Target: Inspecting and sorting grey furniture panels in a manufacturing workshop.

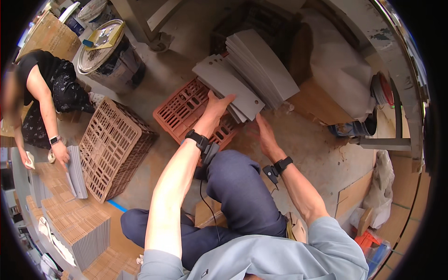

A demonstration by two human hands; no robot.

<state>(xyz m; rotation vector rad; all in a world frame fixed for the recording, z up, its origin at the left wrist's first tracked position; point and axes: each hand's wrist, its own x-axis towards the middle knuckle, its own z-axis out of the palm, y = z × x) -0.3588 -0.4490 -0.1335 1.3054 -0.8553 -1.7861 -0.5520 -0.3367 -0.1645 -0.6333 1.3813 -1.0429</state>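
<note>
A short stack of flat grey panels (228,84) with small holes at the ends lies tilted over an orange-red plastic crate (179,109). My left hand (219,107) grips the near edge of these panels, thumb on top. Beside their right end is my right hand (267,137), its fingers stretched toward the corner; I cannot tell whether they touch it. A second, fanned stack of grey panels (263,65) leans just behind, to the right. What supports that stack underneath is hidden.
A co-worker (44,93) handles grey panels at the left, near a brown crate (112,149) set on its side. Paint-stained buckets (109,60) stand behind. Stacked panels (79,224) fill the lower left. A large open carton (322,98) and a metal table leg (396,112) are right.
</note>
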